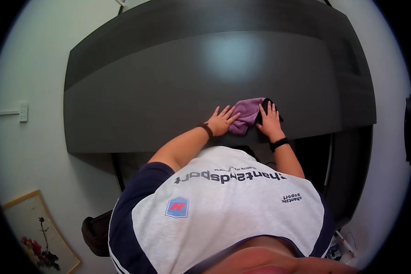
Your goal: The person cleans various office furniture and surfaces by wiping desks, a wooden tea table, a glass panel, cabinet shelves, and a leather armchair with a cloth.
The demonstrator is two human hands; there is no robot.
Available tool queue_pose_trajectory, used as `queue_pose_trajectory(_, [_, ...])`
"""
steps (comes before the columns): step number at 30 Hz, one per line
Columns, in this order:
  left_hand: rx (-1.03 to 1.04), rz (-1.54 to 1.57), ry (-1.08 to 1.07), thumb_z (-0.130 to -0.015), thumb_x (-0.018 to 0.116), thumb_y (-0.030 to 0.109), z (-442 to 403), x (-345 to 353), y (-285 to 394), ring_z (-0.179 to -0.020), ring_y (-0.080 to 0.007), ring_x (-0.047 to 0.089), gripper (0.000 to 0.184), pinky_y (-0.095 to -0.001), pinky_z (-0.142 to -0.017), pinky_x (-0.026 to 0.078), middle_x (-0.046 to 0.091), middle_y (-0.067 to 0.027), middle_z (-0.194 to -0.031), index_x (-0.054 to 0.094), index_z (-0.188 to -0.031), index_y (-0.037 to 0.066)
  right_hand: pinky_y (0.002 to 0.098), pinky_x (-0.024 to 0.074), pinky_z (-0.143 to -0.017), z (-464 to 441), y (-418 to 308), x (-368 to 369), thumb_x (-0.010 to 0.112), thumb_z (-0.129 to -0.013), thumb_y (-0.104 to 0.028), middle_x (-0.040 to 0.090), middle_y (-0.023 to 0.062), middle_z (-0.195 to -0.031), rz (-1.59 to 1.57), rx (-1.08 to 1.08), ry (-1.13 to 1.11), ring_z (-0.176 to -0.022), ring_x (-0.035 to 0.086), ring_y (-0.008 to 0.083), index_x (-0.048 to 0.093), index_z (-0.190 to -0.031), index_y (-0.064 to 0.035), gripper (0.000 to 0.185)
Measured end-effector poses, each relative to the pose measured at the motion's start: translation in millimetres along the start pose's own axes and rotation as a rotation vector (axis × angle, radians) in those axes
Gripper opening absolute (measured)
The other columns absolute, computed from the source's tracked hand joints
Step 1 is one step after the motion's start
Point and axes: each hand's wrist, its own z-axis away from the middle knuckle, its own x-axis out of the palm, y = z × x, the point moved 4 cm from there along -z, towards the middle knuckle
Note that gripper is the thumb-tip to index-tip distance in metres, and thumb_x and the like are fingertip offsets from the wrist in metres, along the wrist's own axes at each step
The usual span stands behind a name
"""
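A crumpled purple cloth [247,114] lies on the dark grey desk [169,100], close to its front edge. My left hand [221,121] rests at the cloth's left side with the fingers spread, the fingertips touching it. On the right, my right hand [270,123] lies flat with fingers stretched out over a black piece of fabric [266,103] beside the purple cloth. Whether the black piece is part of the purple cloth I cannot tell, since my hand covers much of it. Dark bands circle both wrists.
The desk has a wide top with a light reflection near its far middle. A dark cabinet [351,173] stands below the right side. A brown bag-like object [97,233], a framed flower picture [43,233] and a wall socket [23,112] are at the left.
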Motion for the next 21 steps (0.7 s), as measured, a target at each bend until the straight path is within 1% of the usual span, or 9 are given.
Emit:
queue_pose_trajectory(4, [-0.247,0.048,-0.041,-0.092,0.055,0.021,67.8,-1.0,-58.4,-0.151,-0.0372,0.013,0.073,-0.0648,-0.116,0.012,0.018,-0.0054,-0.164,0.022,-0.157,0.018,0.0654,0.0203,-0.113,-0.8,-44.2,12.5,0.077,-0.074,-0.05,0.009,0.0312,-0.159,0.055,-0.025,-0.098,-0.147,0.009,0.0514,0.018,-0.157,-0.0102,0.109])
queue_pose_trajectory(6, [-0.432,0.05,-0.039,-0.09,0.054,0.015,90.7,-11.2,-87.2,-0.151,-0.0369,0.011,0.074,-0.0643,-0.117,0.01,0.018,-0.0062,-0.164,0.022,-0.157,0.019,0.0637,0.0199,-0.114,-9.3,-43.7,-3.4,0.074,-0.077,-0.052,0.01,0.031,-0.159,0.058,-0.028,-0.159,-0.147,0.009,0.0506,0.022,-0.156,-0.0134,0.102])
queue_pose_trajectory(8, [-0.658,-0.004,-0.034,-0.09,0.057,0.014,197.6,9.8,-153.1,-0.152,-0.0357,0.01,0.077,-0.0638,-0.117,0.009,0.015,-0.0046,-0.165,0.02,-0.157,0.021,0.0616,0.0194,-0.115,-2.7,-129.4,20.0,0.07,-0.082,-0.052,0.013,0.0305,-0.159,0.022,-0.313,-0.099,-0.147,0.011,0.0495,0.028,-0.155,-0.0194,0.09])
queue_pose_trajectory(12, [-1.18,-0.015,0.059,-0.085,0.058,0.013,337.6,8.9,-227.3,-0.151,-0.0362,0.013,0.08,-0.064,-0.117,0.011,0.021,-0.0167,-0.161,0.024,-0.156,0.019,0.0605,0.0168,-0.116,-0.6,-259.9,36.3,0.066,-0.087,-0.049,0.018,0.03,-0.158,-0.067,-0.696,-0.171,-0.148,0.013,0.0486,0.037,-0.151,-0.0261,0.074])
queue_pose_trajectory(15, [-1.402,-0.011,0.325,-0.083,0.059,0.016,393.7,-8.6,-240.4,-0.148,-0.039,0.02,0.081,-0.0639,-0.115,0.018,0.027,-0.022,-0.157,0.023,-0.156,0.017,0.0618,0.0173,-0.116,-14.6,-345.9,51.4,0.066,-0.086,-0.049,0.02,0.029,-0.158,-0.002,-0.777,-0.15,-0.147,0.014,0.0493,0.04,-0.149,-0.026,0.072])
queue_pose_trajectory(18, [-0.938,0.277,0.529,-0.084,0.059,0.019,404.4,26.1,-250.8,-0.145,-0.0424,0.026,0.083,-0.0636,-0.113,0.025,0.032,-0.0218,-0.155,0.019,-0.157,0.015,0.062,0.0213,-0.115,-39.2,-411.2,42.8,0.062,-0.091,-0.045,0.023,0.0292,-0.157,0.014,-0.824,-0.16,-0.146,0.019,0.0497,0.041,-0.149,-0.0257,0.065])
queue_pose_trajectory(19, [-0.877,0.409,0.369,-0.087,0.06,0.029,397.2,25.0,-237.5,-0.142,-0.0443,0.031,0.083,-0.0633,-0.111,0.029,0.035,-0.0227,-0.153,0.017,-0.157,0.016,0.062,0.0226,-0.114,-46.6,-426.9,43.2,0.061,-0.091,-0.045,0.025,0.0283,-0.156,-0.016,-0.807,-0.131,-0.145,0.02,0.0492,0.044,-0.147,-0.0254,0.062])
queue_pose_trajectory(20, [-0.945,0.461,0.048,-0.087,0.063,0.047,391.0,29.4,-221.3,-0.146,-0.0455,0.021,0.092,-0.0657,-0.112,0.025,0.022,-0.022,-0.16,0.012,-0.158,0.019,0.062,0.0238,-0.114,-53.0,-439.9,42.4,0.061,-0.091,-0.044,0.028,0.0274,-0.155,-0.046,-0.786,-0.1,-0.145,0.021,0.0488,0.047,-0.145,-0.0251,0.059])
queue_pose_trajectory(21, [-0.934,0.388,-0.046,-0.085,0.062,0.055,388.7,38.9,-214.6,-0.147,-0.0465,0.012,0.097,-0.068,-0.112,0.02,0.012,-0.0209,-0.162,0.009,-0.159,0.021,0.0593,0.0255,-0.114,-56.5,-449.5,38.9,0.061,-0.092,-0.042,0.03,0.0262,-0.155,-0.032,-0.758,-0.095,-0.145,0.022,0.0474,0.049,-0.144,-0.025,0.056])
